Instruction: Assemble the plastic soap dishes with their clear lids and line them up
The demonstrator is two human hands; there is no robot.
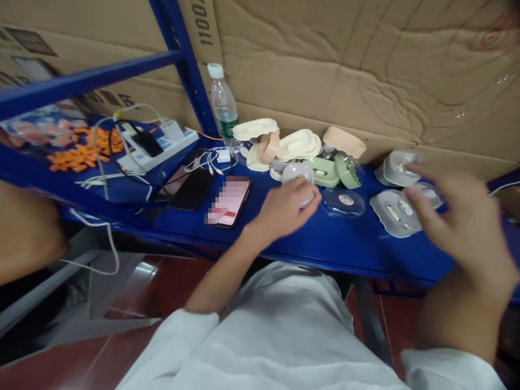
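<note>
While the left hand (284, 210) is held over the middle of the blue table (320, 246), its fingers are curled down on a small translucent case (298, 173); how firmly it is gripped cannot be told. The right hand (467, 216) is blurred by motion near the table's right end, its thumb and forefinger spread well apart beside two groups of clear scalloped covers, a rear stack (396, 169) near the back edge and a front stack (396, 212) closer to the near edge; whether either is touched cannot be told. Between the hands, a clear oval lid (343, 202) with a round sticker is laid flat. Behind it, green parts (323, 172) are heaped together with cream oval trays (298, 144) and peach pieces (344, 142) along the back edge. At the left of this heap, an upright plastic bottle (225, 105) is placed near the blue post (190, 76). A lit phone (231, 201) is laid toward the near edge, with a dark device (190, 188) to its left. Farther left, a white power strip (160, 154) with plugs and cables is seen beside scattered orange pieces (81, 154).
</note>
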